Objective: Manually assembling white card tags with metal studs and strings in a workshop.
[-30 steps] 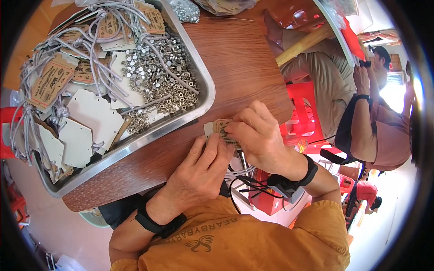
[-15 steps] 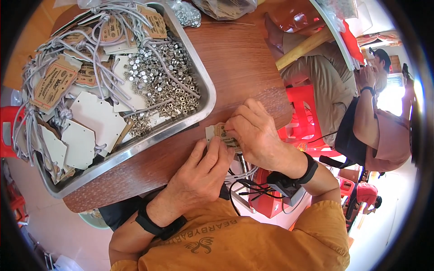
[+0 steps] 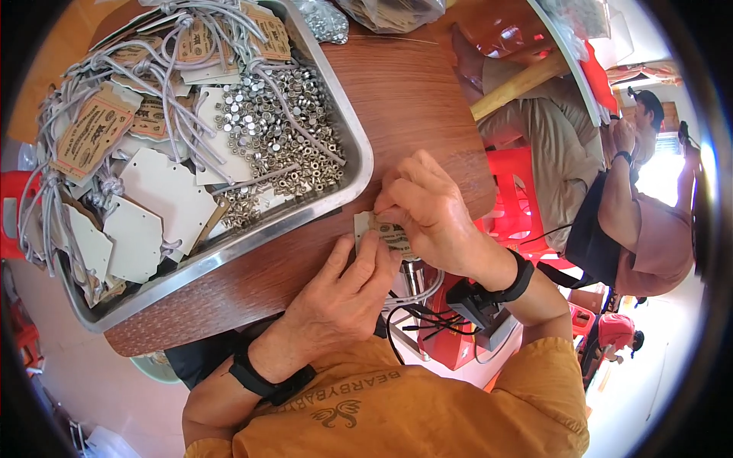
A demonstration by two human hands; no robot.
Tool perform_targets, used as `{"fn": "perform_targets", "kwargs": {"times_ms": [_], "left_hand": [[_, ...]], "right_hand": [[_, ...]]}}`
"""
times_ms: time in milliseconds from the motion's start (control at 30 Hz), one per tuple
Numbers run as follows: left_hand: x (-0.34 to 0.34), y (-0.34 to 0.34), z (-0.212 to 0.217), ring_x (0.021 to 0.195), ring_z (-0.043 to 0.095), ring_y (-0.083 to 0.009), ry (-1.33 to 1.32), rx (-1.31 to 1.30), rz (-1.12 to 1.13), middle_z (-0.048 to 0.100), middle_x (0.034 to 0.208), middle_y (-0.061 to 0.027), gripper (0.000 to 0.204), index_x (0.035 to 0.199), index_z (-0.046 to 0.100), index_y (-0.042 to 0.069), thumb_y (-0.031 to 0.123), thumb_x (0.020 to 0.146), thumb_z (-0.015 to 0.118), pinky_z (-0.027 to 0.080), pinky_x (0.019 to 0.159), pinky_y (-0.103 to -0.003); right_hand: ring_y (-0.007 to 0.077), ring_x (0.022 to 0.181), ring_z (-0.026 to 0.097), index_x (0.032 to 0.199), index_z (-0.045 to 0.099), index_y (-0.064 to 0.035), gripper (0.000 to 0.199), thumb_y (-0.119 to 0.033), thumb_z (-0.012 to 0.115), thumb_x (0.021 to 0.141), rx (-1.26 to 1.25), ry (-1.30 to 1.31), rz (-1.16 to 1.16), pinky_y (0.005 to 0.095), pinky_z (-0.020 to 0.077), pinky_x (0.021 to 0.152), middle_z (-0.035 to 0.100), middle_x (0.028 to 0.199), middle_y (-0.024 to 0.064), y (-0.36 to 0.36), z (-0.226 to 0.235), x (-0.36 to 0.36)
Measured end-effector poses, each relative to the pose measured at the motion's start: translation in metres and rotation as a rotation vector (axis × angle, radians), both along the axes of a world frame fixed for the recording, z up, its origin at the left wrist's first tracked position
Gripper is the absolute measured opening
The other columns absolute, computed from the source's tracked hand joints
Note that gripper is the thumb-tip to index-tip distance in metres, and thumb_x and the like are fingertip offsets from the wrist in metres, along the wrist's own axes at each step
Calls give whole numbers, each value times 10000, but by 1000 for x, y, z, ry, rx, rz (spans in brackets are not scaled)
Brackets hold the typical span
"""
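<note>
While both hands pinch 1 small printed brown card tag at the table edge, fitting appears underway; next move needs steady alignment.

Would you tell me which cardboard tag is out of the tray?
The printed tag pinched between both hands at the table edge; all others lie inside the metal tray.

Bright daylight, right-side glare, fisheye-bent edges
</note>
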State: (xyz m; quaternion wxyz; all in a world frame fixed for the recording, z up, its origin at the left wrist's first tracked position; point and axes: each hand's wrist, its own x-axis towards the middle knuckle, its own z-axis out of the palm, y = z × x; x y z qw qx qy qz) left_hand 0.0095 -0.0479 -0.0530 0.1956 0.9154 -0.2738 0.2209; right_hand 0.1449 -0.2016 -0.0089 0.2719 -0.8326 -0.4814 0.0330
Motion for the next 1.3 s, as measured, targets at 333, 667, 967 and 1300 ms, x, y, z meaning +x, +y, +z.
{"fn": "perform_targets", "kwargs": {"times_ms": [333, 667, 967, 1300], "left_hand": [[-1, -1, -1, 1173, 598, -334, -27, -8, 19, 619, 1169, -184, 387, 1169, 685, -62, 129, 846, 590, 513, 972, -466], [0, 0, 0, 1186, 592, -337, -31, -2, 14, 619, 1166, -179, 406, 1178, 686, -62, 141, 843, 579, 508, 981, -469], [-1, 2, 0, 1216, 574, -358, -7, -13, -14, 615, 1182, -191, 421, 1185, 672, -77, 148, 849, 557, 497, 991, -490], [-2, 1, 1, 1196, 581, -365, -14, -6, -28, 609, 1186, -211, 411, 1175, 665, -84, 127, 836, 567, 497, 993, -486]], "right_hand": [[305, 837, 530, 804, 632, -19, 169, 78, 720, 698, -20, 66, -20, 389, 437, 738, 591, 837, 101, 4, 3, 0], [373, 782, 596, 823, 614, 5, 168, 58, 719, 703, -126, 172, -176, 441, 462, 677, 606, 803, 145, 8, 6, -1], [440, 723, 610, 752, 598, -11, 125, 27, 691, 677, -267, 99, -145, 498, 457, 643, 623, 729, 191, 27, 16, 0], [429, 777, 651, 782, 642, 9, 81, 8, 686, 714, -389, 131, -123, 467, 505, 687, 658, 766, 214, 30, 19, 10]]}}
